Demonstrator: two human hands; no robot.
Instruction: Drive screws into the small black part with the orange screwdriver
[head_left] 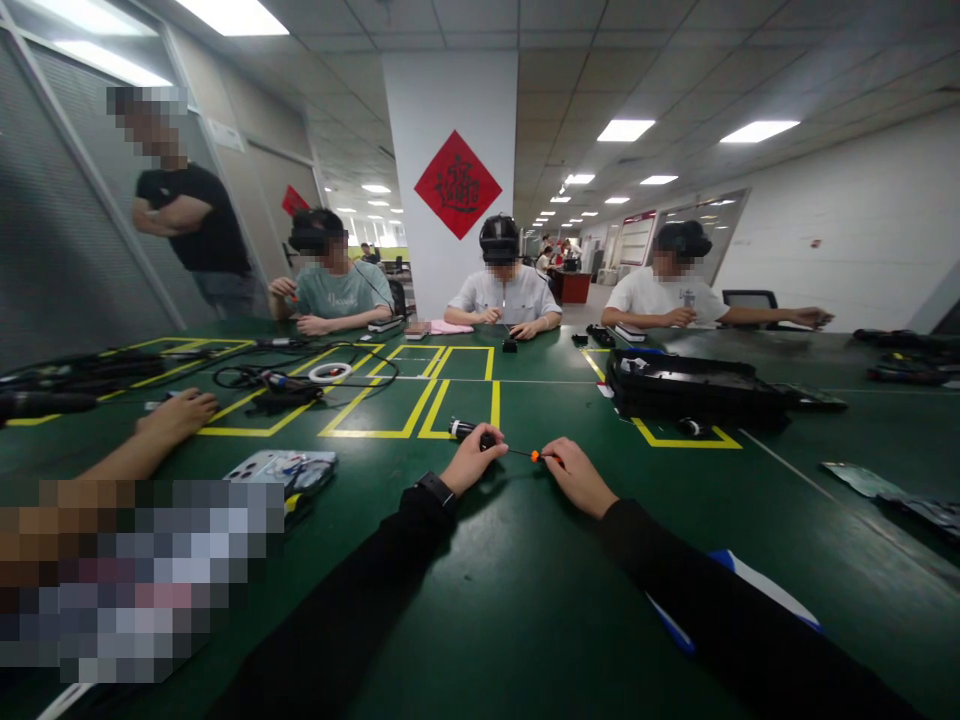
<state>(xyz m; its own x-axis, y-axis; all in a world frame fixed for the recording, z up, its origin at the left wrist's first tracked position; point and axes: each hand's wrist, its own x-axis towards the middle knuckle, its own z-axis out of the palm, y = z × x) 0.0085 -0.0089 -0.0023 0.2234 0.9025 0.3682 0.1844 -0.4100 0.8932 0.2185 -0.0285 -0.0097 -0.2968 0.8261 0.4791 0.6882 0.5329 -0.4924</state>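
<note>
My left hand [474, 462], with a dark band at its wrist, is closed around a black cylindrical thing with a white end [460, 429]. That end sticks out beyond my fingers. My right hand [582, 476] pinches a screwdriver [535, 456] by its handle, of which an orange part shows. The thin dark shaft runs left toward the cylinder in my left hand. Whether the tip touches it is hidden by my left fingers. Both hands are low over the green table [480, 600].
Another person's hand [176, 412] lies at the left, near a clear packet [281, 467]. Cables [277, 385] and a white ring [330, 373] lie beyond. A black open case [686, 385] stands right; a blue-and-white item [765, 588] lies beside my right forearm. Several people sit opposite.
</note>
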